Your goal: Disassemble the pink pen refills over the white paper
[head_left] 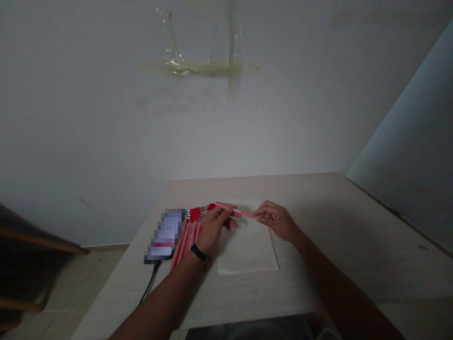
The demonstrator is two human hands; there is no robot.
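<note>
My left hand (213,227), with a black band on its wrist, pinches a slim pink pen (222,206) over a pale sheet (247,252). From the right, the fingers of my right hand (278,220) are closed on the thin pink end of the pen, so it spans the gap between both hands. Whether that end is a separate piece, I cannot tell. Beside my left hand lie several pink pens or pen barrels (184,243) in a row, partly hidden by the hand. Behind them are several red pieces with silvery tips (197,214).
A phone (166,234), its screen lit and blurred, lies at the left of the table (304,283) with a black cable (150,282) running toward the front edge. A wall (247,137) with yellowed tape (201,71) stands behind. Wooden bars (42,240) show at lower left.
</note>
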